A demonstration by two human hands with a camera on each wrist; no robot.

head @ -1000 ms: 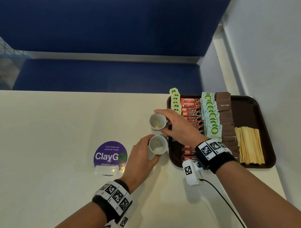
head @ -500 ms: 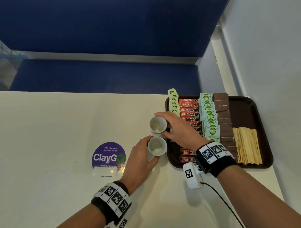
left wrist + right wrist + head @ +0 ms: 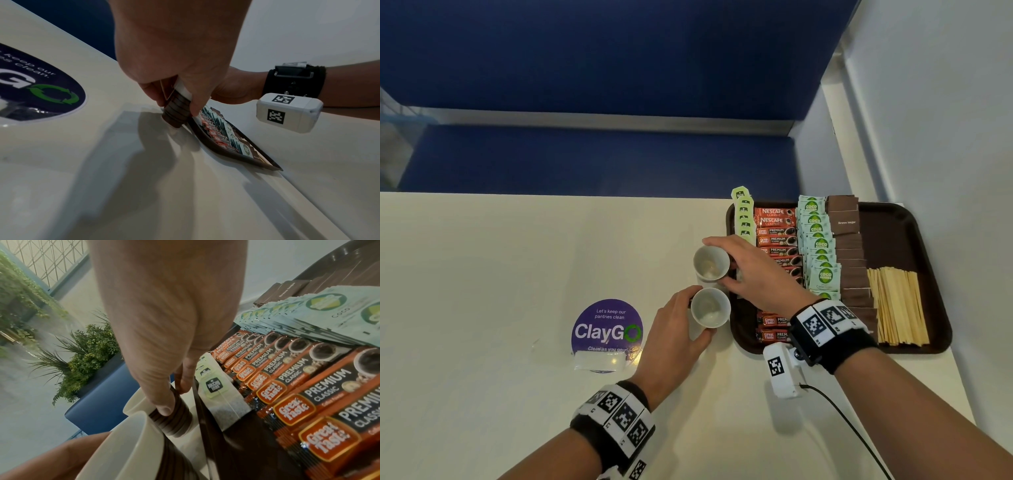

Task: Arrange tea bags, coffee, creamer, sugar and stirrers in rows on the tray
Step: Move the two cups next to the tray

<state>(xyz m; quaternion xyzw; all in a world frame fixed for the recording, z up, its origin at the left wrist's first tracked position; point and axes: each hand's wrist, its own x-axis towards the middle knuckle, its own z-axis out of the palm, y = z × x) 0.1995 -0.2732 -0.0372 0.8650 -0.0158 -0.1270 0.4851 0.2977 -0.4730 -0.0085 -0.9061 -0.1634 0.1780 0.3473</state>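
A dark brown tray (image 3: pixel 928 219) at the table's right holds rows: green-tagged tea bags (image 3: pixel 743 216), orange coffee sachets (image 3: pixel 775 236), pale green creamer packets (image 3: pixel 816 240), brown sugar packets (image 3: pixel 847 246) and wooden stirrers (image 3: pixel 897 305). Two small cups, white inside and ribbed brown outside, stand just left of the tray. My right hand (image 3: pixel 726 263) grips the far cup (image 3: pixel 710 263) from the tray side. My left hand (image 3: pixel 693 317) grips the near cup (image 3: pixel 710 306), its fingers (image 3: pixel 160 97) curled round the ribbed cup wall (image 3: pixel 176 112). The right wrist view shows the tea bags (image 3: pixel 213 386) beside the coffee sachets (image 3: pixel 287 386).
A purple ClayGo sticker (image 3: pixel 607 325) lies on the cream table left of my left hand, with a clear wrapper (image 3: pixel 599 359) on its near edge. A blue bench sits beyond the table's far edge. A pale wall runs along the right of the tray.
Both hands keep their hold on the two cups beside the tray. The far cup has edged slightly nearer to me; otherwise only the view has shifted a little.
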